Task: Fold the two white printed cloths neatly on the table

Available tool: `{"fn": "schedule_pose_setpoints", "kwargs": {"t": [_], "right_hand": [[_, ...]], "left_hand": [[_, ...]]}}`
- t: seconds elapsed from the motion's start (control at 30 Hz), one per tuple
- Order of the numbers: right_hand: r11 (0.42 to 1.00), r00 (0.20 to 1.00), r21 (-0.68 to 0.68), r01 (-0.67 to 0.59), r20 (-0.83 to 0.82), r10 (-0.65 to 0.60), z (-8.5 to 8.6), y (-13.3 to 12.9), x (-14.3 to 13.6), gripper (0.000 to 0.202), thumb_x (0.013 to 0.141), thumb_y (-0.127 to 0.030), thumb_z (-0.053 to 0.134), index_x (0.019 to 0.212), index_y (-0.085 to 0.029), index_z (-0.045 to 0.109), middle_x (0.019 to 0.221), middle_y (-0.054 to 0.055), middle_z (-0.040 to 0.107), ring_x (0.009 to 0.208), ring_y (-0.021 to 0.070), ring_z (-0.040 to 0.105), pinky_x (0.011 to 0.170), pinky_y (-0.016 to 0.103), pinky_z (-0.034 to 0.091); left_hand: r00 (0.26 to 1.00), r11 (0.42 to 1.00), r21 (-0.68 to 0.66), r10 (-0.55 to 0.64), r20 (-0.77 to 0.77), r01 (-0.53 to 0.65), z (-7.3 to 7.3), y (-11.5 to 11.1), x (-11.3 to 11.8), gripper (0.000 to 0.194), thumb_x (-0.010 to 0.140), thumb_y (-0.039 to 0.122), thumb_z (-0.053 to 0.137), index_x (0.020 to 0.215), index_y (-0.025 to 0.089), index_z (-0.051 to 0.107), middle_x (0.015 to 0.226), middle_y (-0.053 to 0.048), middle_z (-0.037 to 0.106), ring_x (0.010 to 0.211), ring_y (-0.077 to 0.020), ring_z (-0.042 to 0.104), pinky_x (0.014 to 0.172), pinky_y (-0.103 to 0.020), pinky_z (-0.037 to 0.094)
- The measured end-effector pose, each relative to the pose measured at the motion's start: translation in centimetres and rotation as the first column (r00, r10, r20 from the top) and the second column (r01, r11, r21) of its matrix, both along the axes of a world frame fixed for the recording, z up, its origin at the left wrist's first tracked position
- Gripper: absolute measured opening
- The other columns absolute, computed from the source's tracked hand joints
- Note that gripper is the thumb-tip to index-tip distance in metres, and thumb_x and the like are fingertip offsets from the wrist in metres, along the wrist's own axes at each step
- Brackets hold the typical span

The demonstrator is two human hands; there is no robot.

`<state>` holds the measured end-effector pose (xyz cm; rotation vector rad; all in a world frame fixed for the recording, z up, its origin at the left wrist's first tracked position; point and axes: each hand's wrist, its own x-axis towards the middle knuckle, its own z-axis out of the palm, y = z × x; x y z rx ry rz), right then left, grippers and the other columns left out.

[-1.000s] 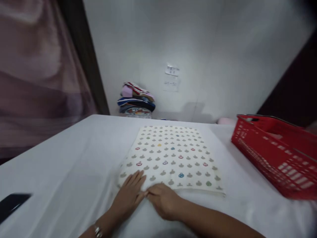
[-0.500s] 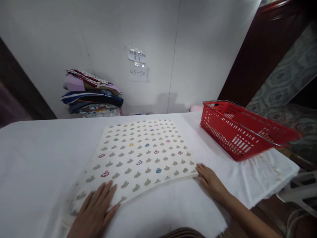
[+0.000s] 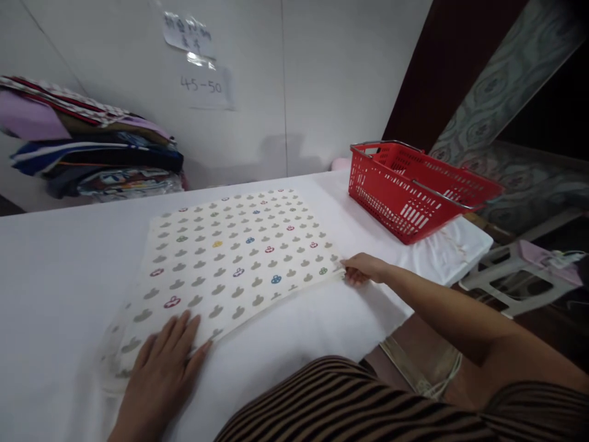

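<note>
A cream cloth [image 3: 239,258] printed with grey, red, blue, green and yellow mushroom-like shapes lies spread on the white-covered table. My left hand [image 3: 161,368] rests flat on its near left corner, fingers stretched out over the print. At the near right corner, my right hand [image 3: 362,269] pinches the cloth's edge between thumb and fingers. The near edge runs in a slightly curved line between both hands. On the left side, the cloth's border looks layered and a little rumpled.
A red plastic basket [image 3: 405,190] with metal handles stands at the table's right end. Folded clothes [image 3: 92,141] are stacked against the wall at the back left. Paper signs [image 3: 205,86] hang on the wall. A pale plastic stool [image 3: 519,276] stands at the right.
My right hand has gone from lying on the cloth's right corner to pinching it. The left hand stays flat on the cloth. The view has swung to the right and down.
</note>
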<state>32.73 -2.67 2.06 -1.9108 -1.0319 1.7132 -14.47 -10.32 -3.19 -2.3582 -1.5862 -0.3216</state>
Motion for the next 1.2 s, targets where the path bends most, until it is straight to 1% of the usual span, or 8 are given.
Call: {"fn": "schedule_pose_setpoints", "kwargs": {"t": [0.2,0.3,0.47,0.63,0.73,0.87,1.0,1.2], "right_hand": [[0.969,0.985,-0.247,-0.003,-0.168,-0.040,0.2,0.5,0.2,0.039,0.095,-0.040,0.045,0.067,-0.014,0.054,0.046,-0.004,0.050,0.039,0.0068,0.047,0.038,0.016,0.036],[0.967,0.969,-0.253,-0.026,-0.243,-0.038,0.4,0.4,0.4,0.037,0.095,-0.039,0.043,0.074,-0.013,0.057,0.051,-0.002,0.056,0.044,0.0081,0.053,0.039,0.015,0.039],[0.973,0.951,-0.229,-0.040,-0.309,-0.034,0.7,0.4,0.0,0.036,0.097,-0.039,0.038,0.098,-0.010,0.059,0.080,0.009,0.069,0.072,0.0164,0.068,0.048,0.019,0.051],[0.985,0.925,-0.150,0.079,-0.357,-0.129,-0.1,0.2,-0.8,0.017,0.095,-0.024,0.047,0.098,-0.011,0.058,0.077,0.005,0.068,0.062,0.0107,0.066,0.052,0.018,0.054],[0.994,0.941,-0.073,0.085,-0.323,-0.104,-0.6,0.1,-0.3,0.008,0.088,-0.020,0.058,0.089,-0.012,0.057,0.065,0.000,0.063,0.049,0.0071,0.058,0.047,0.016,0.051],[0.999,0.990,0.022,0.036,-0.136,-0.033,-0.6,-0.1,1.5,0.019,0.079,-0.024,0.070,0.077,-0.014,0.054,0.052,-0.003,0.057,0.040,0.0060,0.048,0.037,0.015,0.041],[0.992,0.996,0.121,-0.026,0.088,0.016,-0.5,-0.3,3.0,0.022,0.074,-0.023,0.071,0.081,-0.015,0.052,0.051,-0.003,0.058,0.038,0.0071,0.046,0.034,0.017,0.036],[0.964,0.977,0.235,-0.128,0.196,0.082,-1.0,-1.2,3.5,0.032,0.072,-0.034,0.072,0.085,-0.018,0.049,0.053,-0.005,0.057,0.038,0.0065,0.047,0.037,0.017,0.035]], "left_hand": [[0.999,0.998,-0.040,0.038,-0.008,-0.038,0.5,0.0,0.4,0.057,0.088,0.045,0.023,0.129,0.015,0.048,0.137,-0.012,0.049,0.129,-0.0284,0.042,0.105,-0.047,0.033],[1.000,0.998,-0.056,0.031,0.002,-0.031,0.6,0.0,0.4,0.058,0.087,0.044,0.024,0.130,0.014,0.048,0.137,-0.013,0.049,0.129,-0.0287,0.042,0.105,-0.048,0.033],[0.998,0.991,-0.123,0.047,0.031,-0.043,0.2,0.0,0.2,0.062,0.086,0.047,0.026,0.134,0.013,0.045,0.141,-0.013,0.044,0.133,-0.0288,0.035,0.109,-0.049,0.026],[0.994,0.988,-0.150,0.058,0.098,-0.042,-0.1,0.0,0.1,0.066,0.084,0.050,0.029,0.134,0.010,0.045,0.141,-0.015,0.043,0.134,-0.0305,0.032,0.111,-0.051,0.022],[0.992,0.980,-0.189,0.082,0.092,-0.063,-0.4,0.1,-0.1,0.067,0.083,0.051,0.029,0.136,0.012,0.042,0.143,-0.012,0.041,0.135,-0.0299,0.031,0.111,-0.052,0.022],[0.999,0.990,-0.137,0.046,0.027,-0.042,-1.4,0.2,-0.9,0.066,0.085,0.050,0.027,0.138,0.014,0.039,0.145,-0.009,0.038,0.137,-0.0276,0.028,0.111,-0.050,0.021],[1.000,0.998,-0.057,-0.013,0.002,0.013,-1.8,0.2,-0.9,0.061,0.088,0.045,0.026,0.139,0.013,0.038,0.146,-0.011,0.037,0.139,-0.0255,0.023,0.113,-0.047,0.018],[1.000,0.998,-0.061,0.000,0.006,0.001,-1.3,0.1,0.0,0.063,0.088,0.048,0.024,0.136,0.012,0.041,0.144,-0.012,0.039,0.139,-0.0257,0.024,0.113,-0.045,0.016]]}}
